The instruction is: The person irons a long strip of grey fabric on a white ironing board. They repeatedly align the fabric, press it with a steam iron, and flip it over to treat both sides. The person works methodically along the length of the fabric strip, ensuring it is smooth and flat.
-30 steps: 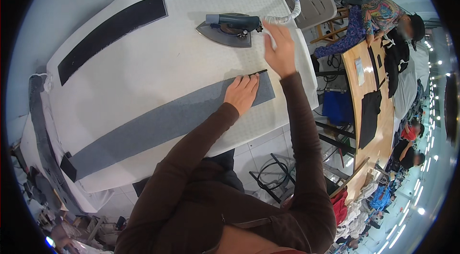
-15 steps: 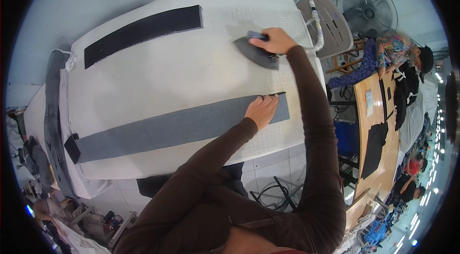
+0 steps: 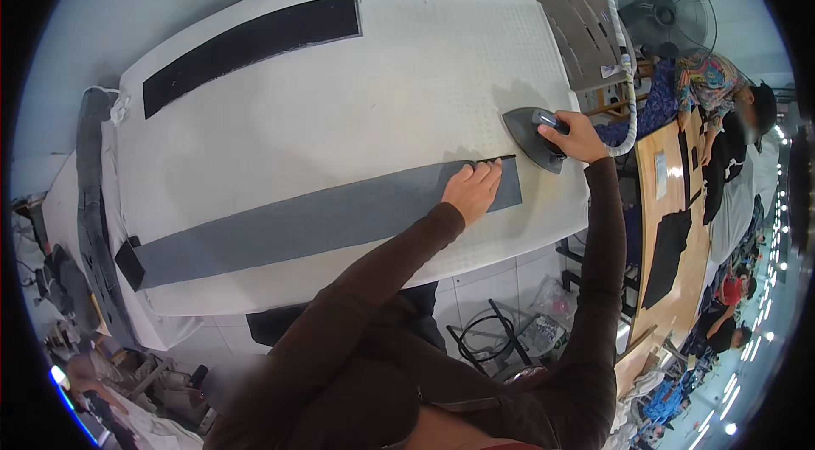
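A long grey fabric strip (image 3: pixel 323 225) lies across the near part of the white padded ironing table (image 3: pixel 340 115). My left hand (image 3: pixel 472 194) is on its right end, fingers curled over the far edge and gripping a narrow dark fold (image 3: pixel 503 158) there. The fold's underside is hidden by the fingers. To the right, my right hand (image 3: pixel 580 139) is closed round the handle of an iron (image 3: pixel 528 134). The iron's pointed end faces far left. It rests on or just above the cover, just beyond the strip's right end; contact cannot be made out.
A black fabric piece (image 3: pixel 255 53) lies along the table's far side. A small black piece (image 3: pixel 130 265) sits at the strip's left end. A white-wrapped hose (image 3: pixel 628 68) hangs at the right, near a fan (image 3: pixel 662 8). A person (image 3: pixel 709 85) is beside a wooden table (image 3: pixel 654 238).
My right hand has brought the iron rightward and nearer, close to the strip's right end. My left hand stays on the fold. The whole view has shifted slightly.
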The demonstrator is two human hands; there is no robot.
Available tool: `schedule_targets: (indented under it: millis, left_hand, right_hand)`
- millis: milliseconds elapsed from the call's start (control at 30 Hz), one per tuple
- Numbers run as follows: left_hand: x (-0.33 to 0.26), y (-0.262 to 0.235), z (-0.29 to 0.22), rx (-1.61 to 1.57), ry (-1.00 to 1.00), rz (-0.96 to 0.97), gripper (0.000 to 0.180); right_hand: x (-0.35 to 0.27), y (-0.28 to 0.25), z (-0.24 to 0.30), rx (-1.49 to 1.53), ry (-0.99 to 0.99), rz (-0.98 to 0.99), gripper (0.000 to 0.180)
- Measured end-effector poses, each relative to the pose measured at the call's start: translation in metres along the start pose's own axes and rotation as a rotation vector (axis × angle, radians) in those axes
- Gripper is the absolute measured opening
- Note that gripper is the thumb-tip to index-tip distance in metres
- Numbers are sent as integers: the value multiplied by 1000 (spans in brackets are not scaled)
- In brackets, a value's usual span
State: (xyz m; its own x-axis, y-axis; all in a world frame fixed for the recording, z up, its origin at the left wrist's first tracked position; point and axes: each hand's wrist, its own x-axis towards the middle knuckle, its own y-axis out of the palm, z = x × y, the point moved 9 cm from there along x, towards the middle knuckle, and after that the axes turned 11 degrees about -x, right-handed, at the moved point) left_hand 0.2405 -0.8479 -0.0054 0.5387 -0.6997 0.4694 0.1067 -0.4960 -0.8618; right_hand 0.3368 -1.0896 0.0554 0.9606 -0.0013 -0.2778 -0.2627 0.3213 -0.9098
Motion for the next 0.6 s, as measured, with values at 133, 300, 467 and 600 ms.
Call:
schedule_targets:
  millis: [133, 300, 467, 600]
  left_hand:
    - [1, 4, 3, -32, -15, 44, 52]
    - [3, 4, 1, -76, -18, -1, 47]
    - [1, 4, 0, -56, -3, 24, 49]
    - [1, 6, 0, -36, -5, 33, 52]
  right_hand:
    - [-9, 2, -3, 36, 22, -22, 61]
    - [-13, 1, -1, -53, 16, -29, 61]
    - [-13, 2, 3, -58, 35, 5, 61]
    - [-11, -3, 5, -13, 42, -7, 57]
